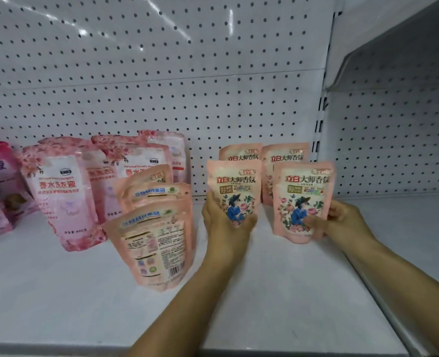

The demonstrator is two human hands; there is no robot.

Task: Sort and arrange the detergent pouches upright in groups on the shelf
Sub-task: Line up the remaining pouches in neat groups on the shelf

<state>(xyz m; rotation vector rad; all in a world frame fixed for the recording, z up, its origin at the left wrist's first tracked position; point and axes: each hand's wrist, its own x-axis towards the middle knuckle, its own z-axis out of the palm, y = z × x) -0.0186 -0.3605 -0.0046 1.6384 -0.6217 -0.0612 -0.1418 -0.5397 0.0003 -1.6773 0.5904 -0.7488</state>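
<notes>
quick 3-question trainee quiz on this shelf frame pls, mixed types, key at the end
1. True or false: the left hand grips a peach pouch that shows its front.
2. How many peach pouches stand upright behind the two held ones? A) none B) two C) four
3. Fill in: the nearest peach pouch beside the left forearm shows its ____ side, with a barcode.

Key: 1 true; 2 B; 3 back.

The right hand grips the other front-facing pouch.
</notes>
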